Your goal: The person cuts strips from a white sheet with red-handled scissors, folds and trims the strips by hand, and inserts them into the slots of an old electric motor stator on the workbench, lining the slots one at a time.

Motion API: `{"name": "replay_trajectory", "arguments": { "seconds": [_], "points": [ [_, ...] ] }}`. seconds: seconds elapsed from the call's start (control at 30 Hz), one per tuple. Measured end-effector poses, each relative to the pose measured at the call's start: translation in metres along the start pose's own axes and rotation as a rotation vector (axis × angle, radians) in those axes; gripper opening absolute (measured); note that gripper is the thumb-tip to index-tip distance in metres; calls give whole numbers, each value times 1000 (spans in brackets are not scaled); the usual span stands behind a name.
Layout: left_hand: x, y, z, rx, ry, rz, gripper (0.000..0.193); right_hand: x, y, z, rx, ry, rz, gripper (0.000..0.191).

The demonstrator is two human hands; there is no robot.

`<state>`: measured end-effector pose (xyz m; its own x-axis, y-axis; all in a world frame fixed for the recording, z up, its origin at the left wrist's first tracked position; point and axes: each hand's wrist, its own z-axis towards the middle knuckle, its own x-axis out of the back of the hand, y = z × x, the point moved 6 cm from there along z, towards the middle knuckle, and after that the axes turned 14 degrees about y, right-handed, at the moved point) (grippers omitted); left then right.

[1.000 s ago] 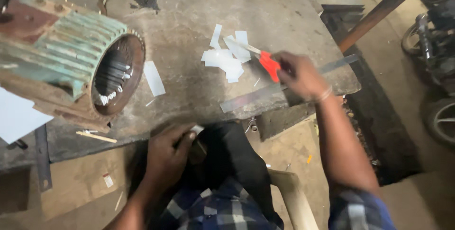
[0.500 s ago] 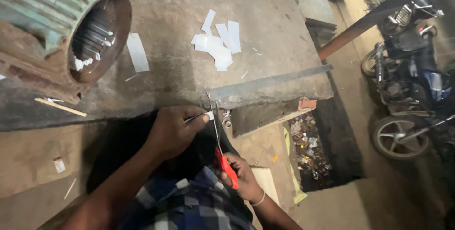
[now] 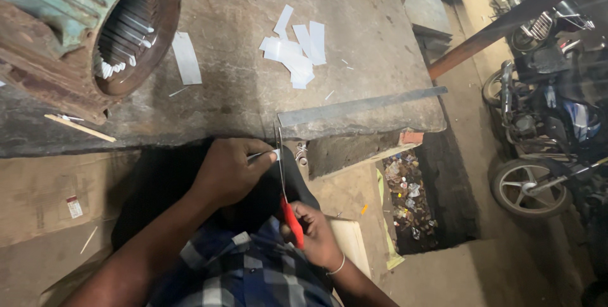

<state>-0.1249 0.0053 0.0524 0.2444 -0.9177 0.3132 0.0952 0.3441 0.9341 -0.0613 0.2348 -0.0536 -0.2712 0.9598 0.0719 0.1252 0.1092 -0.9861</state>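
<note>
- Head view: a small white strip (image 3: 273,154) is pinched between the fingertips of the left hand (image 3: 231,171), just below the near edge of the bench (image 3: 240,101), apparently so that its free end is offered to the blades.
- The scissors (image 3: 285,187), red-handled, are gripped by the right hand (image 3: 315,234), which is closed around the handle; the blades are pointed up toward the bench edge and are set against the strip, one on each side as far as can be told.
- Both hands are held over the lap, below the bench, seemingly to keep the cut close to the body.
- On the bench, beyond the hands, a loose heap of cut white strips (image 3: 294,54) is seen, about six or seven, overlapping so that an exact count cannot be made.
- One longer white strip (image 3: 187,58) is laid apart, to the left of the heap and just beside the motor housing (image 3: 82,25).
- One motor housing, rusted and green, is rested on its side at the bench's far left, its open end turned toward the strips.
- One flat metal bar (image 3: 361,106) is laid along the bench's near right edge.
- One thin wooden stick (image 3: 79,128) is seen at the near left edge.
</note>
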Motion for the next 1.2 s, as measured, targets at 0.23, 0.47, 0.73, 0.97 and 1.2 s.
{"name": "replay_trajectory", "arguments": {
  "seconds": [0.23, 0.47, 0.73, 0.97, 1.2],
  "points": [
    [-4, -8, -1, -28, 8, 6, 28, -2, 11, 1, 60, 13, -95, 12],
    [7, -14, -13, 59, -27, 62, 28, 55, -60, 33, 35, -14, -159, 28],
    [21, -21, -42, 37, 27, 44, 18, 120, -210, 214, 574, 290, -1105, 27],
    [41, -24, -50, -62, 118, -82, 13, 78, -223, 283, 748, 189, -1311, 24],
    [49, -35, -44, 162, 135, -127, 20, -17, -180, 137, 316, -12, -173, 16]
  ]
}}
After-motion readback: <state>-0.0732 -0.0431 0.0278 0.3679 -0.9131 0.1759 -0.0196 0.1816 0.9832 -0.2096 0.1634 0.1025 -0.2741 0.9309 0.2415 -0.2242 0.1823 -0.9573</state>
